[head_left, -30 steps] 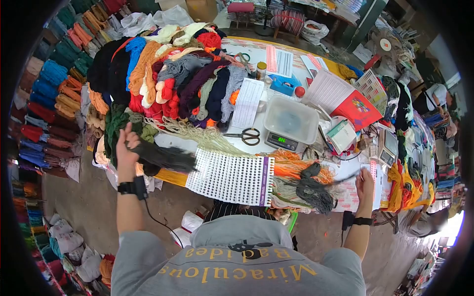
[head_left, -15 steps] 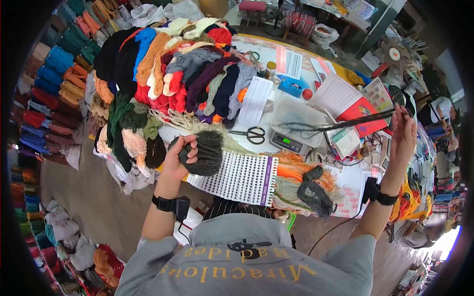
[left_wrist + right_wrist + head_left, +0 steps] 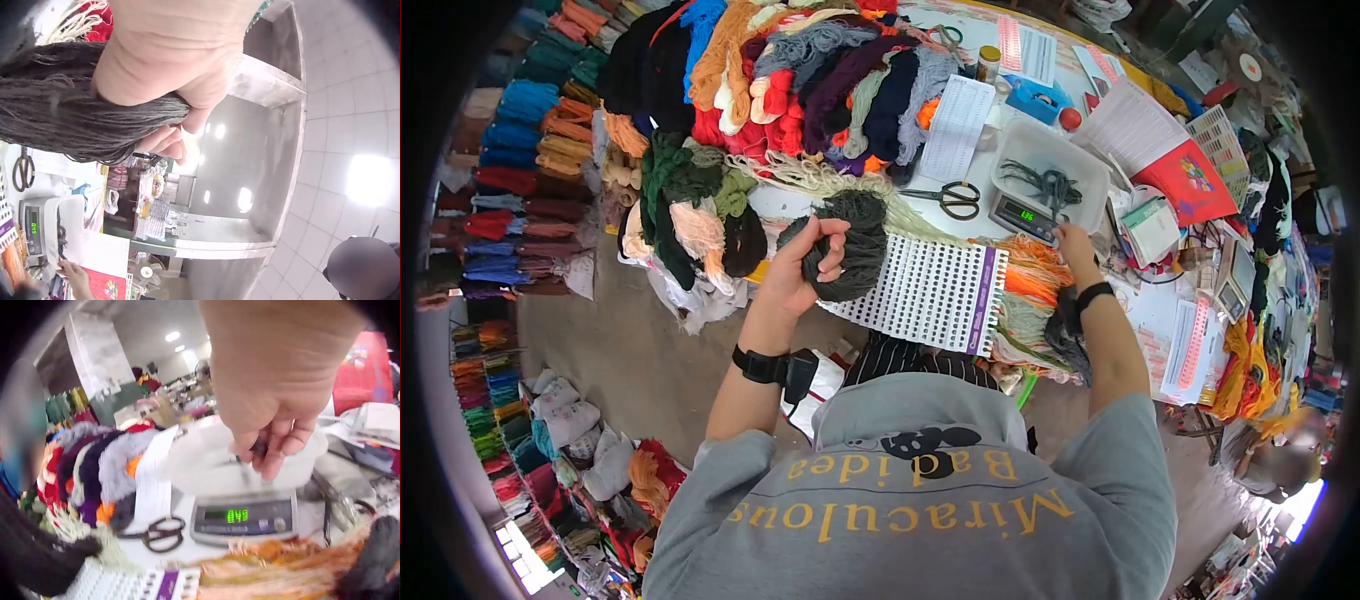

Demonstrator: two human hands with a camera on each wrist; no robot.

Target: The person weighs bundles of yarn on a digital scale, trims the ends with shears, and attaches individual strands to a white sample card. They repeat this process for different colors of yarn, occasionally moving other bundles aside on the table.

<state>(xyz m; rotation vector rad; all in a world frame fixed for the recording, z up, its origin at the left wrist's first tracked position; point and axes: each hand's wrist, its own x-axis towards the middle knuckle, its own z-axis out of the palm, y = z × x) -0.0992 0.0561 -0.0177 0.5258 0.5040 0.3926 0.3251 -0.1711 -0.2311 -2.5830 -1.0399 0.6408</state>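
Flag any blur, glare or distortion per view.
Head view: heavy fisheye with black vignette, straight edges bowed, yet the left hand and its dark yarn skein are sharp. Left wrist view: hand too close, soft; lights glare off the pale tiles. Right wrist view: smeared throughout, right hand large and soft, the dark strand in its fingers barely resolves, the scale display glows but is fuzzy.
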